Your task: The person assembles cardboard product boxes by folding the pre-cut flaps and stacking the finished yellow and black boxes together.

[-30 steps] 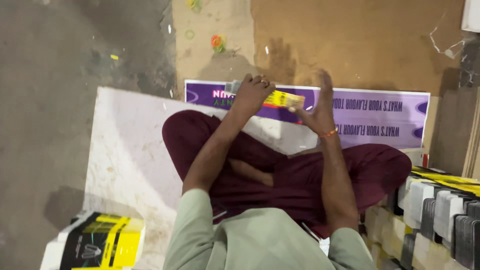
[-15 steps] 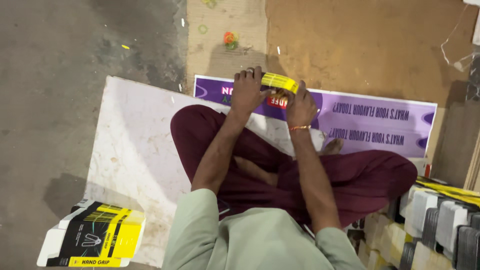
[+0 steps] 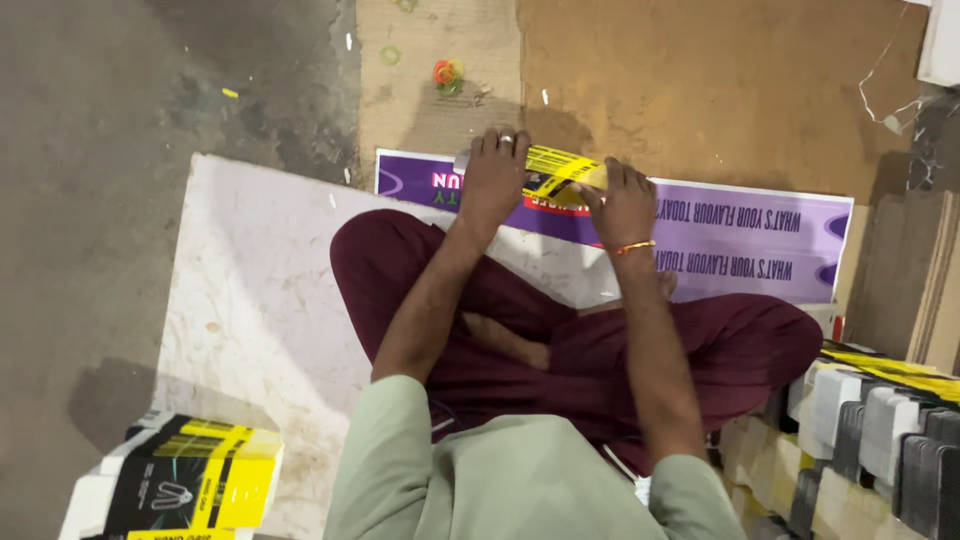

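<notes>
I sit cross-legged in maroon trousers on a white board [image 3: 250, 300]. Both hands are stretched out in front of my knees. My left hand [image 3: 493, 175], with a ring on one finger, grips one end of a small yellow and black carton [image 3: 560, 172]. My right hand [image 3: 625, 205], with an orange bangle at the wrist, holds the carton's other end with its fingers pressed on top. The carton is held just above a purple printed sheet [image 3: 740, 240] lying on the floor.
A stack of yellow and black flat cartons [image 3: 185, 485] lies at lower left. Rows of upright grey and white boxes [image 3: 870, 430] stand at lower right. Brown cardboard [image 3: 720, 90] covers the floor ahead, with a few coloured rubber bands [image 3: 445, 72]. Grey concrete is at left.
Both hands have closed in on the yellow carton and drawn it slightly toward me. The right hand, earlier spread open beside it, now presses on its end.
</notes>
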